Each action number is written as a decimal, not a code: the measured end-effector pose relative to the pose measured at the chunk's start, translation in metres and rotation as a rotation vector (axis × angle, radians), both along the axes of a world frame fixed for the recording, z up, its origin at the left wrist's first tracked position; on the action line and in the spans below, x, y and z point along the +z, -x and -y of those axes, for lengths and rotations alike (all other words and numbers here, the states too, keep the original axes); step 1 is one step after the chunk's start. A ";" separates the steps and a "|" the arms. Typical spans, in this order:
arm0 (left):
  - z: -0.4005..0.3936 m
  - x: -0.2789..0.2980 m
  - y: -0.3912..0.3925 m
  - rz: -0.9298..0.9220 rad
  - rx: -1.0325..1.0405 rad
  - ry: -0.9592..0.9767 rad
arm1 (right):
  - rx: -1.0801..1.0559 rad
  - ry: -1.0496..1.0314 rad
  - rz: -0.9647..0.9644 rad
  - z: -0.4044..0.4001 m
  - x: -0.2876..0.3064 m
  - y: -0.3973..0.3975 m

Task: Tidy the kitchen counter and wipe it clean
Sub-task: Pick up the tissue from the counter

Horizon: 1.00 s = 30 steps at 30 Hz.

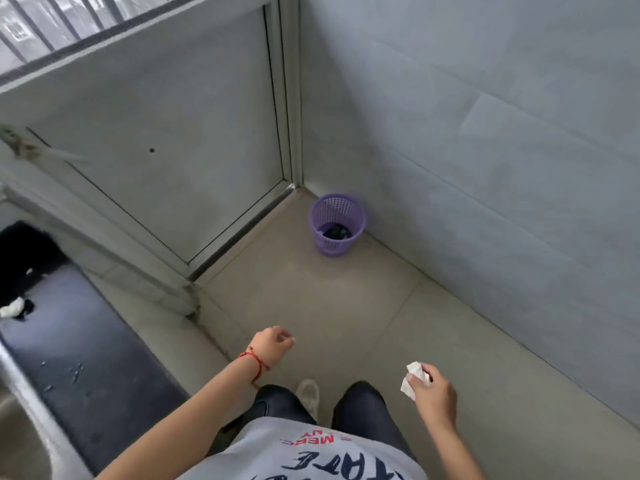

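Observation:
A purple mesh waste basket [337,224] stands on the floor in the corner ahead, with something dark at its bottom. My right hand [433,393] grips a crumpled white tissue [414,377] at the lower right, well short of the basket. My left hand [272,346] hangs at the lower middle, fingers loosely curled; whether it holds anything small I cannot tell. The dark counter [86,358] runs along the left edge, with a second crumpled white tissue [12,308] lying on it and small wet specks near the middle.
A grey metal door [166,133] closes the far side, and a tiled wall [485,150] runs along the right. Beige floor tiles [329,306] lie between my feet and the basket. A black object [24,258] sits at the counter's far end.

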<state>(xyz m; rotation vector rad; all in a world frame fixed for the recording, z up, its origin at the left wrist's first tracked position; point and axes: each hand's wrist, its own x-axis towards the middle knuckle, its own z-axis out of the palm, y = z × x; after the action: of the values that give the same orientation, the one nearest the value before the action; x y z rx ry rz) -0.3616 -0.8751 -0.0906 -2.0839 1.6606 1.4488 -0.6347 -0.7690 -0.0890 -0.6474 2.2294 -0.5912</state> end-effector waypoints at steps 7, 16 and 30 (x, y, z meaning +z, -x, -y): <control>0.066 -0.022 -0.021 0.046 0.240 -0.077 | 0.099 0.026 0.024 0.127 -0.005 0.013; 0.149 -0.039 -0.021 0.041 0.572 -0.096 | 0.321 0.020 0.049 0.306 -0.011 0.047; 0.251 -0.072 -0.010 0.054 0.650 -0.205 | 0.517 -0.110 0.022 0.517 -0.067 0.014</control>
<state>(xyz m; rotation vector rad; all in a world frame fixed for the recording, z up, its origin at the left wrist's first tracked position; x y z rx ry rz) -0.3514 -1.1262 -0.1628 -2.6302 0.7846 1.5990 -0.6486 -1.2860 -0.1557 -1.1007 1.9448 -0.2107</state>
